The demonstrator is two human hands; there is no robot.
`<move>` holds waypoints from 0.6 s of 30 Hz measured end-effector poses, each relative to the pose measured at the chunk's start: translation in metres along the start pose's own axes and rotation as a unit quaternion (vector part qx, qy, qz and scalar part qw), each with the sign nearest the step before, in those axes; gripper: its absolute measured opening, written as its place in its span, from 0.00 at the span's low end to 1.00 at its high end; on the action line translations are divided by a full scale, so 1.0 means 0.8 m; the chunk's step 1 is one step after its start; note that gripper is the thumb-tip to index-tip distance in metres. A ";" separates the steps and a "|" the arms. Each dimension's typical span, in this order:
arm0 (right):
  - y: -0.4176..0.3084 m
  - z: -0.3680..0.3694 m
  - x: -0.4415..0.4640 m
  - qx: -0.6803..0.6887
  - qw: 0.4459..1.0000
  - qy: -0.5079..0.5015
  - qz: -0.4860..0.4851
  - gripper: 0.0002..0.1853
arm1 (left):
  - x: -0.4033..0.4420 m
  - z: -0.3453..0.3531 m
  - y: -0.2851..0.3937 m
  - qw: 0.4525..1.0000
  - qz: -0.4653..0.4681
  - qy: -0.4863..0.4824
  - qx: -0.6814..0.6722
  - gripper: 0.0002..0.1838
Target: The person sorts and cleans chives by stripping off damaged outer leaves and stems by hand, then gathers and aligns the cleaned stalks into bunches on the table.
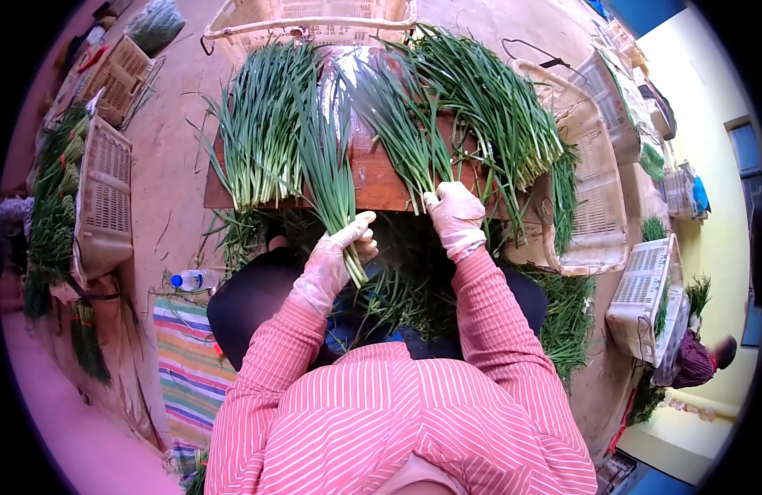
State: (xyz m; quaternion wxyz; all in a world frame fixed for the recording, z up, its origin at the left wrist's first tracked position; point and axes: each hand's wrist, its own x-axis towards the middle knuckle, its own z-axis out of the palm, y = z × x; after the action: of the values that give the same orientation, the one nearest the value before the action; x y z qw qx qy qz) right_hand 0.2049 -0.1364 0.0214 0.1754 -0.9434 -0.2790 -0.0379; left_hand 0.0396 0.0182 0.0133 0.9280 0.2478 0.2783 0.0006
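Observation:
My left hand (331, 262), in a pale thin glove, is closed around a small bunch of garlic chives (330, 181). The white stem ends poke out below the fist, and the green leaves reach up over the wooden board (374, 177). At the board's near edge, my gloved right hand (458, 216) is closed on the stem ends of some loose chives (404, 144) that lie on the wood. A neat pile of chives (257, 136) lies left of my hands. A larger heap (500, 111) covers the board's right side.
A plastic crate (315, 26) stands behind the board, another crate (591, 177) at its right. Chive scraps (397, 301) lie below, between my knees. A water bottle (195, 280) and striped sheet (191, 355) are at left, near a loaded crate (104, 198). Another person (696, 359) is far right.

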 end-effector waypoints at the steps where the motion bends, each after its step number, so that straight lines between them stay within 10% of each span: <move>1: -0.001 -0.007 -0.002 0.009 1.000 0.004 0.011 0.16 | 0.001 -0.003 -0.001 1.000 -0.002 0.002 0.005 0.18; 10: -0.031 -0.148 -0.009 0.375 0.906 0.147 0.133 0.09 | -0.001 -0.005 -0.003 0.999 -0.005 -0.027 -0.032 0.19; 15: -0.045 -0.127 -0.025 0.261 0.943 0.205 0.022 0.07 | 0.012 -0.023 -0.017 0.989 -0.026 -0.130 -0.068 0.24; 18: -0.066 -0.080 -0.054 0.178 0.954 0.233 -0.062 0.06 | -0.006 0.006 -0.021 0.999 -0.018 -0.037 -0.037 0.23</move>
State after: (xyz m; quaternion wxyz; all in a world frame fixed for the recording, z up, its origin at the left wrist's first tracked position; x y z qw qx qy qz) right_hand 0.1420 -0.1397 0.0906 0.3978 -0.8428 -0.2902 -0.2173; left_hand 0.0356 0.0008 0.0115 0.9458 0.2086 0.2483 -0.0146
